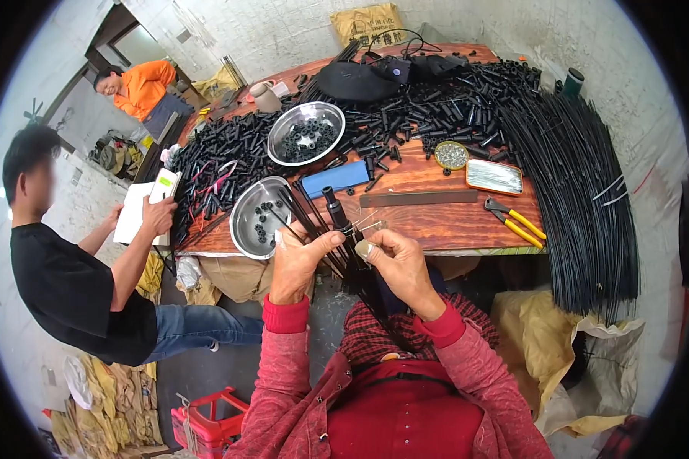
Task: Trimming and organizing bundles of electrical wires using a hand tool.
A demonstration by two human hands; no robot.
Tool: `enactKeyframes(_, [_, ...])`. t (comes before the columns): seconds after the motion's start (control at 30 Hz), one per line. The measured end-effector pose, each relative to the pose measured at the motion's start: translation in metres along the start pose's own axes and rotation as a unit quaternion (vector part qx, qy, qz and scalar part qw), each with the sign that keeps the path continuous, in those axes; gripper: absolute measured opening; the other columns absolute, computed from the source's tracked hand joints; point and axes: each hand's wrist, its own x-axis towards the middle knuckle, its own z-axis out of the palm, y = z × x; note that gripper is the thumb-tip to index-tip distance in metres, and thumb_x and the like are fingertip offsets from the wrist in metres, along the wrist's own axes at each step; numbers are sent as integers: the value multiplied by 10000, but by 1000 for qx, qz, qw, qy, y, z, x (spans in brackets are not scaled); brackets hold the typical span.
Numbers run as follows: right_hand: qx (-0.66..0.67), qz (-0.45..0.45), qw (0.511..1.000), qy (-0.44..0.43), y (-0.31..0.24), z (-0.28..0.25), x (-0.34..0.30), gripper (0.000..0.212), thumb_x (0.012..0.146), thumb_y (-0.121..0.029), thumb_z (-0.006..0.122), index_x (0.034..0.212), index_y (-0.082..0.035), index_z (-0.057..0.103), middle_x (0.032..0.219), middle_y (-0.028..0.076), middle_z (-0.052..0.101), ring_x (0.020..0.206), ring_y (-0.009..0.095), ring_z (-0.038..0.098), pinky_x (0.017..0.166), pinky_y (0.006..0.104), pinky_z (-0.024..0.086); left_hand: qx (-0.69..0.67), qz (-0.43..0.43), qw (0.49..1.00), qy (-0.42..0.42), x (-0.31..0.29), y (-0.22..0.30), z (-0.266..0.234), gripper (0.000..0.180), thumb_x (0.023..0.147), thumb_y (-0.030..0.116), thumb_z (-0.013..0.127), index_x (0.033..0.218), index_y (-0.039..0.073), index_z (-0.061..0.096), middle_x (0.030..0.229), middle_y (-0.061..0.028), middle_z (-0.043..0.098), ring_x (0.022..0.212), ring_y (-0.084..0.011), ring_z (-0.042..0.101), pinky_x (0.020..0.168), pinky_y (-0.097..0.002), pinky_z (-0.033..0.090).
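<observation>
My left hand (298, 260) is closed around a bundle of thin black rods (367, 287), which slants down toward my lap. Standing up out of that grip is a black tubular fitting (333, 205) with a narrower neck. My right hand (402, 268) is pinched against the same bundle, its thumb touching the rods. Thin pale metal wires (371, 226) stick out between its fingertips and the fitting; their far ends are hidden. Just left of my hands sits a steel bowl (241, 229) with several small black rings (264, 218).
Black tubes (230, 141) heap the wooden table (406, 226). Another steel bowl (272, 157), a blue case (333, 180), a flat bar (419, 198), a tray of pins (494, 177) and yellow-handled pliers (517, 223) lie around. Long rods (582, 191) hang off the right. A person (76, 283) stands left.
</observation>
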Motion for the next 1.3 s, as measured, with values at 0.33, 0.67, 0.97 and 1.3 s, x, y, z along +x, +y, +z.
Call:
enactKeyframes(0.33, [-96, 1, 995, -6, 1, 2, -3, 142, 949, -129, 647, 868, -13, 631, 738, -58, 552, 667, 12, 448, 573, 203, 362, -27, -26, 999, -8, 0, -12, -9, 304, 767, 9, 781, 1057, -26, 696, 961, -71, 718, 843, -129, 649, 784, -265, 528])
enactKeyframes(0.67, [-39, -23, 998, -53, -9, -2, 2, 63, 950, -73, 623, 929, -16, 609, 823, -57, 561, 757, 21, 496, 664, 208, 433, -26, -29, 999, -9, -1, -6, 2, 286, 794, 3, 767, 1068, -18, 691, 969, -57, 709, 825, -106, 645, 762, -244, 532])
enactKeyframes(0.97, [-67, 10, 994, -83, -6, -9, 8, 74, 943, -64, 604, 964, -4, 641, 845, -41, 613, 759, 35, 525, 672, 229, 455, -61, -50, 996, -33, 6, -16, -6, 287, 770, 21, 792, 1041, 0, 699, 959, -53, 716, 823, -114, 652, 765, -246, 526])
enactKeyframes(1.3, [-95, -4, 993, -69, -9, -8, 8, 72, 928, -47, 604, 936, 18, 635, 808, -24, 617, 745, 38, 523, 652, 237, 453, -70, -25, 997, -22, 6, -19, -5, 268, 790, 92, 795, 1001, -28, 680, 865, -74, 707, 729, -132, 656, 682, -262, 535])
